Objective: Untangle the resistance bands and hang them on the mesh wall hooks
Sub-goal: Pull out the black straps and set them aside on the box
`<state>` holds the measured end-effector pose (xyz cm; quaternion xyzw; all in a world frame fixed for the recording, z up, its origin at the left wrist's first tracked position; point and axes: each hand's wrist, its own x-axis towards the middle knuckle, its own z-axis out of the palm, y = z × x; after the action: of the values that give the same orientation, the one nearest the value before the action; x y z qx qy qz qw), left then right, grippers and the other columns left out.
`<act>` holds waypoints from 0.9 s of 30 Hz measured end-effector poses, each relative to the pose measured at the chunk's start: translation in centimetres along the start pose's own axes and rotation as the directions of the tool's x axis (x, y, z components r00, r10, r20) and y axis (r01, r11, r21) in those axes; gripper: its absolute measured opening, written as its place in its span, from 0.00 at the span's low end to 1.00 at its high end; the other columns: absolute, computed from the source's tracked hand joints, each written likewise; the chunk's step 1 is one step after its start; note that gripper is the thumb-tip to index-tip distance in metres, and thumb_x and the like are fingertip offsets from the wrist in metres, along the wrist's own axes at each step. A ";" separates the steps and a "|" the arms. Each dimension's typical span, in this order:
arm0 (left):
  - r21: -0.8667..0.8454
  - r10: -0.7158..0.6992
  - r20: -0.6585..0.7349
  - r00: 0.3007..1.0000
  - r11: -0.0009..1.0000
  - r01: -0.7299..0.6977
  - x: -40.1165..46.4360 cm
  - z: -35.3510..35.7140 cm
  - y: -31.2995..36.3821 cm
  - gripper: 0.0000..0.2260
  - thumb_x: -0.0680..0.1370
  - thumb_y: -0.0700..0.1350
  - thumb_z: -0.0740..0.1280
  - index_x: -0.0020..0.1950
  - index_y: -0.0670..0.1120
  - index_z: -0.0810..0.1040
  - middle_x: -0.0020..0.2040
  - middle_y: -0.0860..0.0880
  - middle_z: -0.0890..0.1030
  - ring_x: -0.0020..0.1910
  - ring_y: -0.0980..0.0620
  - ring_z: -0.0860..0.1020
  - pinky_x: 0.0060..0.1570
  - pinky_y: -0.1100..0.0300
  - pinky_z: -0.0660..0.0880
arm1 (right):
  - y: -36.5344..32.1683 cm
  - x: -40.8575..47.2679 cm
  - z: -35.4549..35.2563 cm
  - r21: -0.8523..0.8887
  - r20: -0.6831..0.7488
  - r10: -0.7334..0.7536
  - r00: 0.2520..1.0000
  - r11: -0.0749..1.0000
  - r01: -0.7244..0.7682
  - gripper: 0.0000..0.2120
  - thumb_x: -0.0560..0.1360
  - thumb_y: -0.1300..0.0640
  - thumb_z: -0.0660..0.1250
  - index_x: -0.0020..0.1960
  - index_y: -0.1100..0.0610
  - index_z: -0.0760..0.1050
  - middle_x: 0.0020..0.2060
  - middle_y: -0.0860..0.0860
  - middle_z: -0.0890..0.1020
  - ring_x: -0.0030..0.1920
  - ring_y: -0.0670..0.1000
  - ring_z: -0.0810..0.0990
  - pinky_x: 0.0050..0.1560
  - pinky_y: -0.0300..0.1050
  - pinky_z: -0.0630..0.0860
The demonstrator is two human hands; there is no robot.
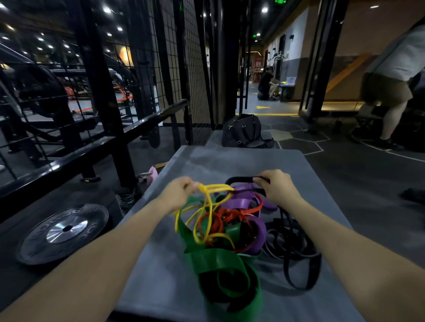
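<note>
One tangle of bands (pixel 230 229), two hands, one weight plate (pixel 64 232).

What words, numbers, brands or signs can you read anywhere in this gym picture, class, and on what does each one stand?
None can be read for certain.
Weight plate on the floor: raised lettering round its rim, too blurred to read.
Green lit sign at the ceiling: too small and blurred.
Smaller green sign down the corridor: unreadable.
Red poster far down the corridor: too small.
Resistance bands: no print visible.
</note>
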<state>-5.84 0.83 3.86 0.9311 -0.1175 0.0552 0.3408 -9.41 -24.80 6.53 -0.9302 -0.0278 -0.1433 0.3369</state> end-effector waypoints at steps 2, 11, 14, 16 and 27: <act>-0.425 -0.174 -0.258 0.950 0.904 0.050 0.9 -1.0 0.3 0.15 0.81 0.44 0.57 0.34 0.49 0.70 0.33 0.45 0.71 0.33 0.49 0.67 0.36 0.57 0.61 | -0.1 0.0 0.3 -0.021 0.031 0.020 0.999 1.000 -0.019 0.11 0.78 0.54 0.63 0.49 0.61 0.80 0.41 0.58 0.81 0.46 0.58 0.78 0.43 0.42 0.68; -0.745 -0.499 -0.369 0.784 0.663 0.071 1.9 -2.0 -0.2 0.16 0.82 0.46 0.55 0.35 0.44 0.70 0.34 0.46 0.70 0.30 0.51 0.64 0.31 0.58 0.62 | 1.3 -0.4 -1.0 -0.098 -0.008 0.117 0.993 0.988 -0.118 0.12 0.78 0.54 0.62 0.45 0.61 0.80 0.38 0.58 0.80 0.44 0.59 0.78 0.42 0.48 0.72; -0.563 -0.406 -0.411 0.816 0.817 0.122 1.6 -1.8 -0.3 0.15 0.81 0.45 0.56 0.38 0.41 0.73 0.39 0.43 0.74 0.38 0.47 0.70 0.42 0.54 0.71 | 1.9 -0.9 -2.0 -0.115 -0.035 0.160 0.987 0.980 -0.163 0.12 0.79 0.56 0.62 0.44 0.61 0.80 0.35 0.57 0.78 0.40 0.58 0.75 0.38 0.48 0.70; -0.274 -0.263 -0.346 0.901 0.946 0.172 0.9 -1.3 0.4 0.15 0.81 0.44 0.58 0.34 0.46 0.70 0.42 0.43 0.74 0.45 0.47 0.73 0.44 0.58 0.67 | 2.0 -1.1 -2.5 -0.109 -0.054 0.191 0.980 0.975 -0.196 0.12 0.79 0.56 0.62 0.40 0.59 0.77 0.30 0.53 0.73 0.36 0.55 0.72 0.32 0.44 0.65; 0.093 0.024 0.070 0.997 0.995 -0.031 0.0 6.3 7.7 0.26 0.76 0.48 0.66 0.71 0.43 0.64 0.70 0.44 0.66 0.67 0.44 0.70 0.67 0.54 0.66 | 2.5 -0.6 -3.3 0.126 -0.080 0.149 0.986 0.982 -0.139 0.14 0.79 0.53 0.62 0.40 0.60 0.76 0.29 0.51 0.73 0.38 0.53 0.72 0.32 0.43 0.64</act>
<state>-7.72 -8.95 3.82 0.9458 -0.1392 0.0332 0.2916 -10.43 -28.82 7.18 -0.9004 0.0460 -0.1577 0.4028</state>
